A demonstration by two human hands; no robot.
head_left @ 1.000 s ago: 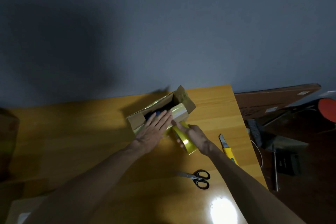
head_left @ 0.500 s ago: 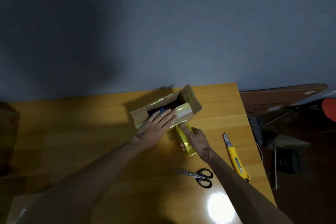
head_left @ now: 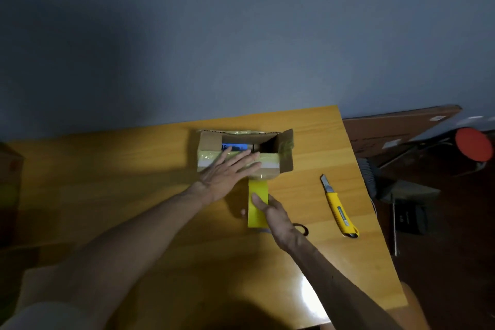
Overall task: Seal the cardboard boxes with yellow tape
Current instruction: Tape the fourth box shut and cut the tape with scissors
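Observation:
A small cardboard box [head_left: 285, 151] stands on the wooden table [head_left: 120, 182], its top partly open, with a blue item [head_left: 235, 146] showing inside. My left hand [head_left: 230, 173] lies flat with straight fingers on the near flap. Just in front of the box, my right hand [head_left: 274, 215] grips the yellow tape roll [head_left: 258, 193]. A strip of the tape runs from the roll up onto the box's near side.
A yellow utility knife [head_left: 338, 209] lies to the right of the box. Black scissors [head_left: 302, 229] peek out from under my right wrist. Another cardboard box [head_left: 10, 182] sits at the left edge. Beside the table lie a flat cardboard sheet [head_left: 401, 126] and a brush [head_left: 371, 179].
The box has turned square to me. My right hand has drawn the tape roll back toward me, and it now covers most of the scissors. My left hand stays flat on the flap.

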